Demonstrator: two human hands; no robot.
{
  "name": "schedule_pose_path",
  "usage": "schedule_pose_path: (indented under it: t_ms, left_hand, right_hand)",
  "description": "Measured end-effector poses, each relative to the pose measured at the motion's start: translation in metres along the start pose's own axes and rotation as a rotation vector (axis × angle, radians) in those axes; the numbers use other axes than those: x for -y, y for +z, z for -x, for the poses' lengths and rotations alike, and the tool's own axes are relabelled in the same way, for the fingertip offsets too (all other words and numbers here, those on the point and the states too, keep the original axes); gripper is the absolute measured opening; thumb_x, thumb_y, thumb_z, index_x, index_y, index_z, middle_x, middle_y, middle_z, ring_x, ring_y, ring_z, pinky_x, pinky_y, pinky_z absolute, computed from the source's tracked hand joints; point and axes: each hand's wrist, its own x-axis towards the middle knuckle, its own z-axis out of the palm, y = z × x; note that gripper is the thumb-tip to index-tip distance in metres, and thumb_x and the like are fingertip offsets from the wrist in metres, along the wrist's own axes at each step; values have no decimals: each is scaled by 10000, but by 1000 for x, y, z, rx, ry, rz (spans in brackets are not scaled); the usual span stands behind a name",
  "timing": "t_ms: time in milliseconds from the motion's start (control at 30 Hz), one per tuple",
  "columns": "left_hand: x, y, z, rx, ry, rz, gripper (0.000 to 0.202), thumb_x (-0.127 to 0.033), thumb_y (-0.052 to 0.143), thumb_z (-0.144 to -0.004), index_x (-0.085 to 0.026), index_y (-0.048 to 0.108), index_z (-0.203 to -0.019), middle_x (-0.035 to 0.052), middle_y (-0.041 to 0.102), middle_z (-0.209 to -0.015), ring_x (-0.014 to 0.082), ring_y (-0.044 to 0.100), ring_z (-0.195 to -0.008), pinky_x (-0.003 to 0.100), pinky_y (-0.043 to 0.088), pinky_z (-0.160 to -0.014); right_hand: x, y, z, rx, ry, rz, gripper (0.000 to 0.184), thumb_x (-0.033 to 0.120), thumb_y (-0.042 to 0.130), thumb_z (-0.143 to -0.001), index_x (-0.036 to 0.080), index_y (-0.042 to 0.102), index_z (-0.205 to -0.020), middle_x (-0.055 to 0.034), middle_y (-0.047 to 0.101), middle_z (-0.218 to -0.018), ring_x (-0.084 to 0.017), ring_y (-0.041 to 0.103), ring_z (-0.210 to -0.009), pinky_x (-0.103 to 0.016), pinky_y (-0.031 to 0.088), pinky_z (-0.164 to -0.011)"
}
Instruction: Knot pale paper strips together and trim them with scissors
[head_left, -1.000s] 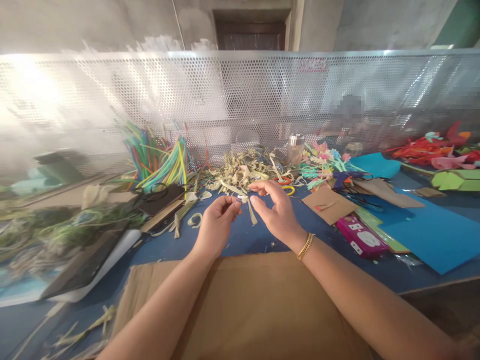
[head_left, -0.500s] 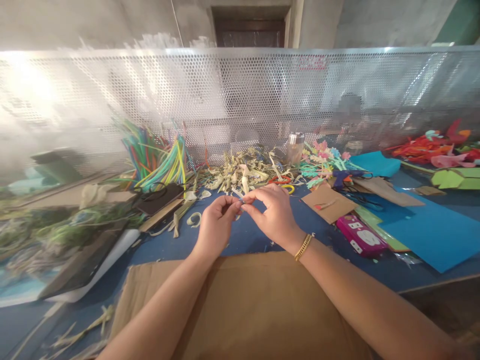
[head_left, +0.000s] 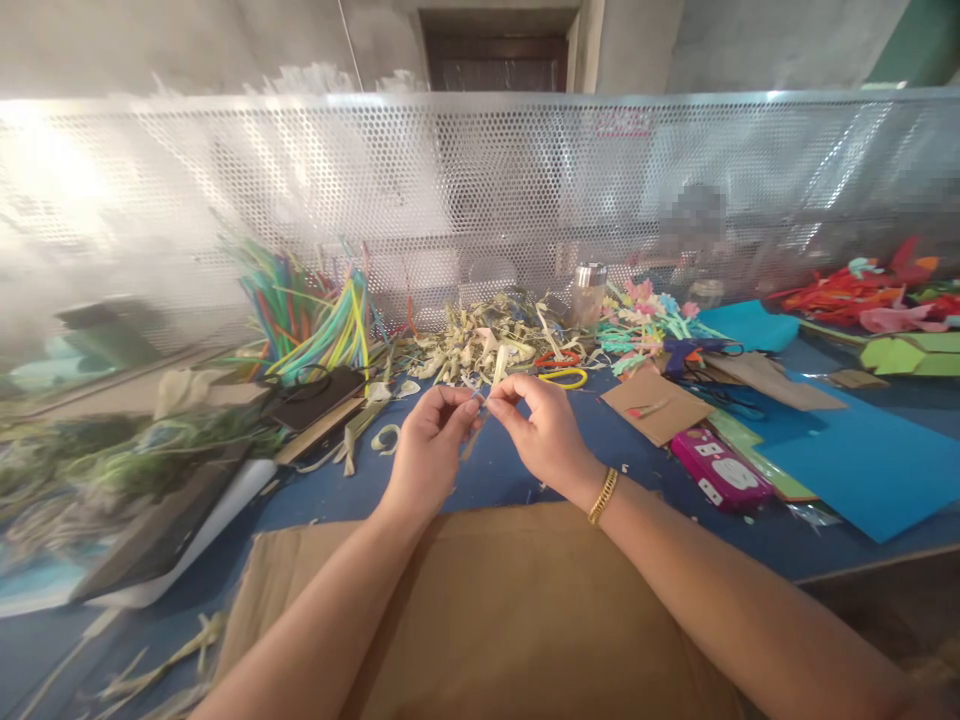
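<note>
My left hand [head_left: 433, 440] and my right hand [head_left: 546, 432] meet above the blue table, thumbs pinched against fingers. Between the fingertips is a thin pale strip [head_left: 500, 364], like dried husk, sticking up; a brownish end hangs below. A small bluish bit shows at the left fingertips, too small to name. Just beyond the hands lies a heap of dried, pale-green husk strips [head_left: 480, 335]. Scissors with yellow and red handles [head_left: 564, 378] lie beside the right fingers. A brown cardboard sheet [head_left: 525, 610] is under my forearms.
Colourful pipe-like stems [head_left: 300, 320] stand at the back left, near a perforated metal panel [head_left: 495, 180]. Paper flowers [head_left: 645, 315], a glass jar [head_left: 590, 292], a magenta case [head_left: 721, 470] and blue sheets [head_left: 862, 460] are rightward. Green fibres [head_left: 150, 440] spread at left.
My fingertips have drawn slightly apart, and more of the pale strip shows between them. Both hands stay in nearly the same place.
</note>
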Motion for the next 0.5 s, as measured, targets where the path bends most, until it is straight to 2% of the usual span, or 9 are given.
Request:
schedule_pose_path:
  t_ms: [300, 500]
  left_hand:
    - [1, -3, -1, -19, 31, -78, 150, -301, 668, -758, -177, 586, -780, -20, 550, -639, 109, 484, -601, 226, 376, -585]
    - [0, 0, 1, -7, 44, 106, 198, -314, 711, -741, -179, 569, -769, 26, 641, -896, 84, 502, -629, 222, 392, -585]
  right_hand:
    - [1, 1, 2, 11, -26, -11, 140, 290, 526, -902, 215, 548, -787, -3, 635, -775, -146, 555, -724, -290, 386, -725]
    - [3, -1, 2, 46, -15, 19, 108, 252, 509, -896, 215, 531, -797, -3, 637, -772, -146, 568, -731, -286, 390, -729]
